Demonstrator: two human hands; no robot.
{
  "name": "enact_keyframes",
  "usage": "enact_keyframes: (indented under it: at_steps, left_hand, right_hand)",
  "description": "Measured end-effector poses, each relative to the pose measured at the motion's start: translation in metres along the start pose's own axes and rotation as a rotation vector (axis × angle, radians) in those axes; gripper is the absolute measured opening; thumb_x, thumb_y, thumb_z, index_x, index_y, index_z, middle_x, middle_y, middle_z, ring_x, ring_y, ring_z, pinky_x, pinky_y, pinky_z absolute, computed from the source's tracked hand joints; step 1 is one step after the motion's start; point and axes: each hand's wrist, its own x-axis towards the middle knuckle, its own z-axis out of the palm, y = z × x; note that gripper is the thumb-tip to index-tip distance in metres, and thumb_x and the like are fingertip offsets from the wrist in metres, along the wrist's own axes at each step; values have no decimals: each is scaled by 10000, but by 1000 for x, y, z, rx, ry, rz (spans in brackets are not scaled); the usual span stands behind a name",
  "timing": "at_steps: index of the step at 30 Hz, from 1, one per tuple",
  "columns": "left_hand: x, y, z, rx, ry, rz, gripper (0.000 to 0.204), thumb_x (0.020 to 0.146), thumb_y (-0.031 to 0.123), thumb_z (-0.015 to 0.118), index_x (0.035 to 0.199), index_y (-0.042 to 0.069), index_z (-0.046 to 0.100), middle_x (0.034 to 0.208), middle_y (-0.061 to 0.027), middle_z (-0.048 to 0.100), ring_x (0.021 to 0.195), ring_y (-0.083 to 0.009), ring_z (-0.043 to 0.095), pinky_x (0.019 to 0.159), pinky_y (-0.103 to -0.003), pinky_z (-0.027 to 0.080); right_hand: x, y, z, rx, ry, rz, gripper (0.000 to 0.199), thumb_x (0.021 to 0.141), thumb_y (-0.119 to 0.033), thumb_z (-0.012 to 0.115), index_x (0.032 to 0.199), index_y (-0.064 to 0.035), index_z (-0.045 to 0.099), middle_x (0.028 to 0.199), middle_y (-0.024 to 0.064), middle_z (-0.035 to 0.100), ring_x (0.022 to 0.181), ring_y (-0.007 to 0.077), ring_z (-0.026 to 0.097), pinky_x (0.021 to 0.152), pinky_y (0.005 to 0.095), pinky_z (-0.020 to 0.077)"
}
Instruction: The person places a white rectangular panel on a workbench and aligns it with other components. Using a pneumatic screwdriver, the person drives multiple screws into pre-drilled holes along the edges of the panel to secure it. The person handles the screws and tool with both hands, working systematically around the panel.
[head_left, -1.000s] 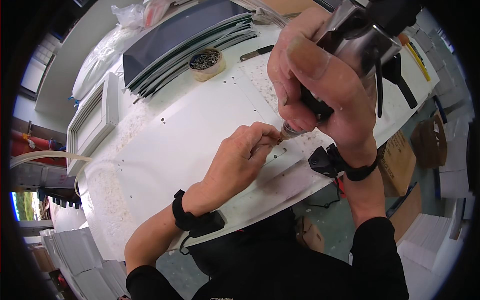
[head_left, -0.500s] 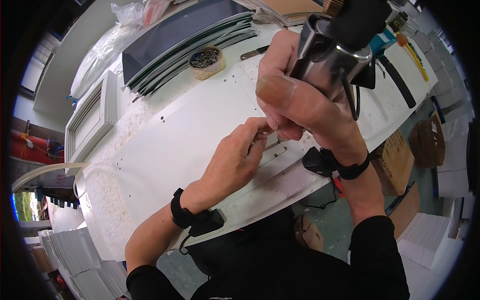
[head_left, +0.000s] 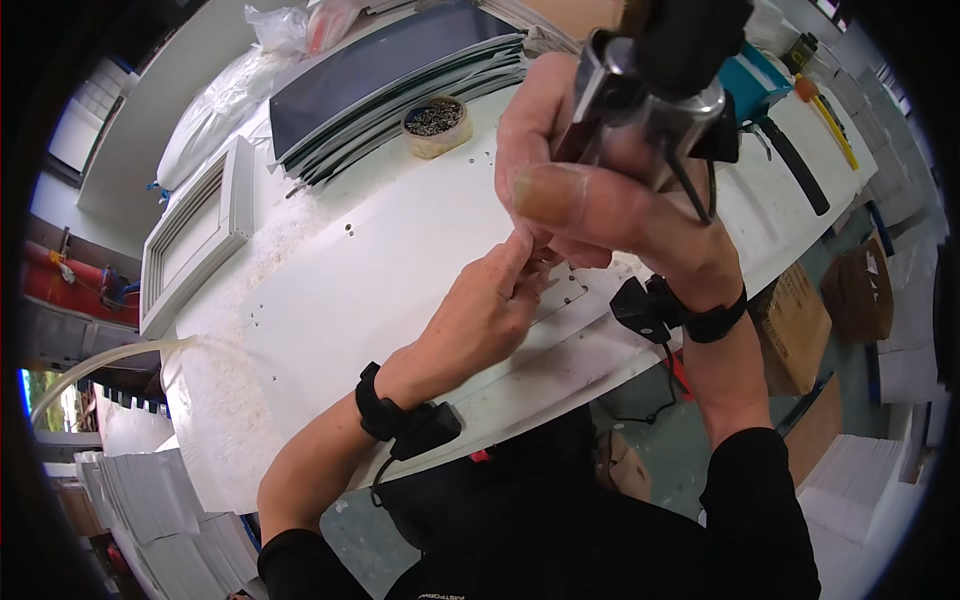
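Observation:
In my right hand (head_left: 610,200) is a chrome-and-black power tool (head_left: 660,110) that looks like an air screwdriver, held upright with the fingers wrapped around it and the thumb across the front. My left hand (head_left: 485,305) is closed just below, its fingertips pinched together against the underside of the right hand. Whatever lies between those fingertips is hidden, as is the tool's lower end. Beneath both hands lies a white panel (head_left: 370,290) with small dark holes or screws along its edges. A round tub (head_left: 437,127) full of small screws stands beyond it.
Dark flat sheets (head_left: 390,80) are stacked at the back. A white frame (head_left: 200,235) lies at the left, near a pale hose (head_left: 100,365). On the right are a black-handled tool (head_left: 795,165), a yellow-handled tool (head_left: 835,130) and a teal object (head_left: 755,85). A cardboard box (head_left: 790,325) stands below the table edge.
The view has shifted slightly, so the table contents sit further right. The left fingertips have risen closer against the right hand. The right hand keeps its hold on the tool, lowered slightly.

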Motion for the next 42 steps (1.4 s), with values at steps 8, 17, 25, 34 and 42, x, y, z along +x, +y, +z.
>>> enact_keyframes:
  at_steps: [8,17,25,34,42]
  left_hand:
    - [51,-11,-107,376,317,-131,178,994,109,652,1128,1,697,966,-72,714,882,-137,643,811,-296,529]
    - [133,-52,-120,763,146,-121,253,903,163,694,1117,38,747,1000,-168,750,910,-333,701,850,-378,533]
    - [132,-66,-118,823,252,81,162,902,122,693,1010,5,723,909,-159,727,860,-352,684,814,-396,525]
    - [68,-13,-71,68,187,-183,100,977,87,667,1031,8,639,1002,-43,711,901,-96,642,824,-251,522]
    - [31,-19,-41,-677,62,-367,174,1036,108,636,1171,18,571,1052,-93,708,977,-124,679,914,-279,572]
  right_hand:
    - [21,24,-30,75,393,-142,329,1046,-348,568,909,-54,516,818,71,541,455,75,435,483,267,399]
    - [17,51,-42,192,525,-140,322,1045,-360,569,909,-83,479,860,32,518,490,70,438,519,276,412]
    - [16,53,-51,206,534,-120,339,1039,-386,575,917,-81,492,861,30,525,497,86,452,528,282,411]
    - [11,40,-50,404,574,-139,404,1058,-427,528,862,-74,519,737,42,526,408,112,460,423,274,431]
    - [7,34,-53,423,378,-293,304,1082,-371,433,1016,-87,516,866,23,528,458,76,386,466,270,393]
